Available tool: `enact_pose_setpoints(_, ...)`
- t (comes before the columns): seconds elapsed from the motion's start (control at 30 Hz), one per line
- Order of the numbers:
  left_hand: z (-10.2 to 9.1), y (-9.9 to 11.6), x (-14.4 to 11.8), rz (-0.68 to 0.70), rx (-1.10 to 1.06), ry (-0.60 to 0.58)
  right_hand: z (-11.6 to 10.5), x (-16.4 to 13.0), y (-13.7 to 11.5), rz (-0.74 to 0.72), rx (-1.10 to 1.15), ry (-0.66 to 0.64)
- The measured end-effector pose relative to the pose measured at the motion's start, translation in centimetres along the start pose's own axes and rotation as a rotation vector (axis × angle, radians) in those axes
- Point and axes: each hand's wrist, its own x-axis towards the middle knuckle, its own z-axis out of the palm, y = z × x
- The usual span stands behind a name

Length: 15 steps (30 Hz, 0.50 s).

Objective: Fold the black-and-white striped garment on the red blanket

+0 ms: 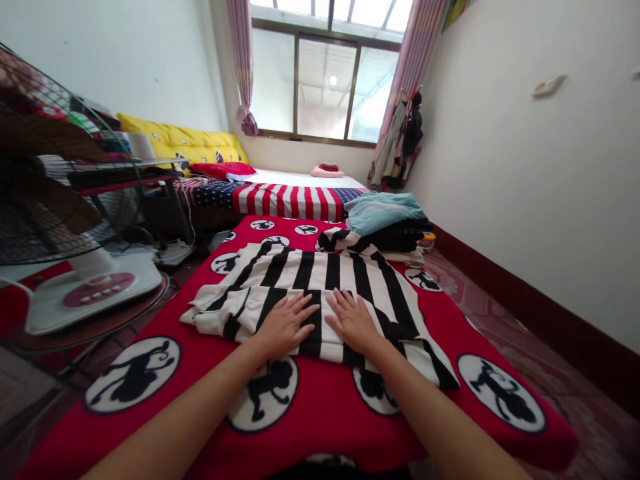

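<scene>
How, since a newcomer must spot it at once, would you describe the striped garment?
Find the red cloth printed with monkeys, nearest the camera. Spread on it, under the left hand and right hand, lies the striped garment. Its broad black-and-white stripes set it apart from the light-blue garment topping the pile behind.

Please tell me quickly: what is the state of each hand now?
Left hand: open, lying on the striped garment, holding nothing.
Right hand: open, lying on the same garment, holding nothing.
</scene>
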Motion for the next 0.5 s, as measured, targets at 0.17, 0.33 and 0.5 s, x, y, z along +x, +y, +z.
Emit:
enact_pose_setpoints(0.17, -1.4, -4.1, -3.1, -0.039, 0.044, 0.008, 0.7, -1.4, 1.5, 0.014, -0.019, -0.001)
enact_pose_setpoints(0.33, -3.4, -7.8, -6.9, -0.049, 0.072, 0.006, -0.9, -4.3, 3.3, -0.011, 0.023, -0.001)
enact_pose_setpoints(0.5, -5.0, -9.5, -9.2, -0.051, -0.030, -0.034, -2.4, -7.5, 6.0, -0.208, 0.213, -0.024)
